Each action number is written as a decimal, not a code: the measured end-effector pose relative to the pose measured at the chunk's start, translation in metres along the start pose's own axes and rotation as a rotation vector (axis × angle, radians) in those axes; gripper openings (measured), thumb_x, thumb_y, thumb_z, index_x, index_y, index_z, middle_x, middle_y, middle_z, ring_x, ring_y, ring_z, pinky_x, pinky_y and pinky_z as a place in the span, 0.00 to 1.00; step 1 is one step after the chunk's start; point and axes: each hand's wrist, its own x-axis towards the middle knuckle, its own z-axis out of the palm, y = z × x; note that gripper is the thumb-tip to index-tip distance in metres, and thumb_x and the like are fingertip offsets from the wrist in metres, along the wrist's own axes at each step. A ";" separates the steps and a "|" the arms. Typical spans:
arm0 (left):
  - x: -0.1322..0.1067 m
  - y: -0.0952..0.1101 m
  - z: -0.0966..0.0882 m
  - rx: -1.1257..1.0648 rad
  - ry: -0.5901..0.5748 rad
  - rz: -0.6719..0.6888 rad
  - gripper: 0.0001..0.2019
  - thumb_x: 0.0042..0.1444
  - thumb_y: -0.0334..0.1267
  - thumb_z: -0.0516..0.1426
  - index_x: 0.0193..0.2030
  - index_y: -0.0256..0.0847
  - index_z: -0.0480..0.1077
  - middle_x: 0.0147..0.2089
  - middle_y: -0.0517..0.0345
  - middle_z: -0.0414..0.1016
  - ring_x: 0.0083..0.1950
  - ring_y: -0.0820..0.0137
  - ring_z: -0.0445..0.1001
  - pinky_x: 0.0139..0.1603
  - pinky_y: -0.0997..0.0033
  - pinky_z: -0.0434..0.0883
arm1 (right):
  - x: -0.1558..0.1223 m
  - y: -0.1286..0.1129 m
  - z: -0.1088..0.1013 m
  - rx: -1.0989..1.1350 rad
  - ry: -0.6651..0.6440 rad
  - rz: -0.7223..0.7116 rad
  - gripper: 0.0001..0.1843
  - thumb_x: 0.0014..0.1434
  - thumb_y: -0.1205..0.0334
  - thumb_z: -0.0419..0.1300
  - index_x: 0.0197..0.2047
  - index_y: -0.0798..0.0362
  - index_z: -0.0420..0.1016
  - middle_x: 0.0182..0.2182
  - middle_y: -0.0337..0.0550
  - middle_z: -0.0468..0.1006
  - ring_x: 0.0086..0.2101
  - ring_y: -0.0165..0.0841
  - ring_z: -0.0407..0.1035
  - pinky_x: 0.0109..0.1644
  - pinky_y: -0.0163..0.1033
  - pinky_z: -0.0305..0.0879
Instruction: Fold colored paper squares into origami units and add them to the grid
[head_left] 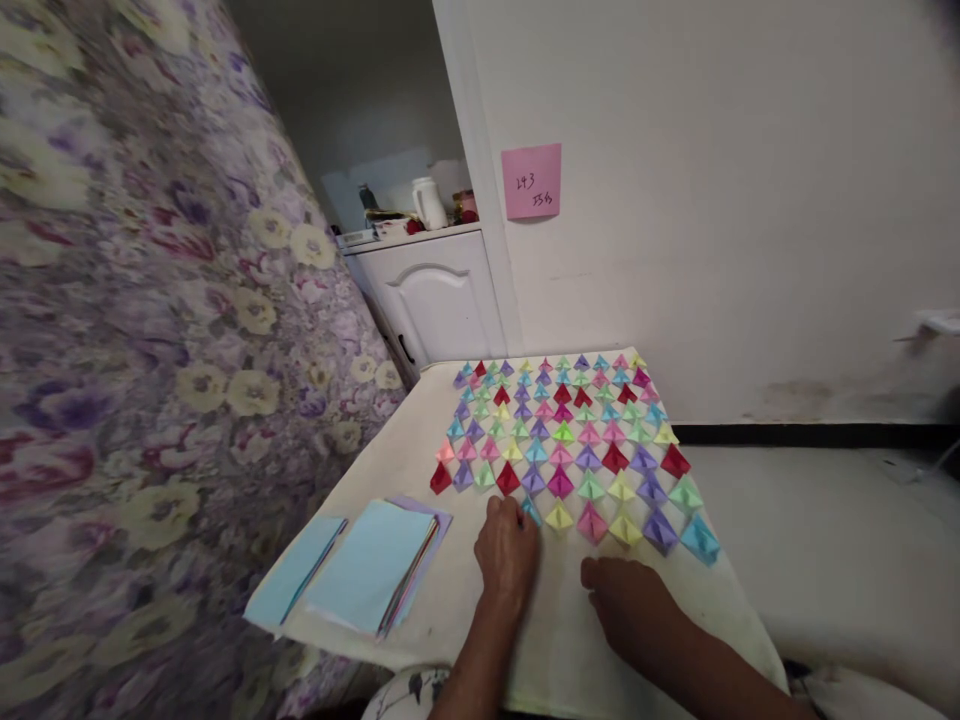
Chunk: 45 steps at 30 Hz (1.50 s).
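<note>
My left hand [508, 550] is closed at the near edge of rows of small folded paper pieces, its fingertips at a light blue folded paper piece [531, 510] partly hidden behind them. Just right of it, a yellow folded piece [559, 516] and a pink folded piece [592, 522] stand in the same row. My right hand [628, 600] is curled above the cloth, apart from the nearest row. Whatever its fingers may hold is hidden. The folded pieces come in red, purple, green, yellow, pink and blue.
A stack of coloured paper sheets [375, 565] with light blue on top lies left of my hands, beside a smaller stack [296, 570]. Cream cloth covers the table [397, 440]. A floral curtain [187, 350] hangs at the left; a white wall [712, 200] rises behind.
</note>
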 end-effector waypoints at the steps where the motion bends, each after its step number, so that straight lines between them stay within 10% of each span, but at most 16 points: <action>1: 0.000 0.000 0.001 -0.008 -0.002 -0.005 0.06 0.55 0.36 0.48 0.30 0.42 0.64 0.35 0.57 0.66 0.33 0.68 0.68 0.28 0.71 0.56 | 0.000 0.000 0.000 -0.002 -0.003 0.000 0.13 0.54 0.71 0.50 0.39 0.54 0.72 0.35 0.50 0.78 0.37 0.43 0.73 0.37 0.41 0.61; 45: -0.011 -0.023 -0.016 -0.230 -0.099 0.003 0.13 0.57 0.30 0.46 0.41 0.41 0.70 0.43 0.54 0.73 0.45 0.68 0.71 0.45 0.71 0.64 | 0.000 0.003 0.008 -0.058 -0.031 -0.030 0.13 0.57 0.69 0.47 0.39 0.54 0.71 0.35 0.50 0.77 0.35 0.42 0.72 0.35 0.40 0.60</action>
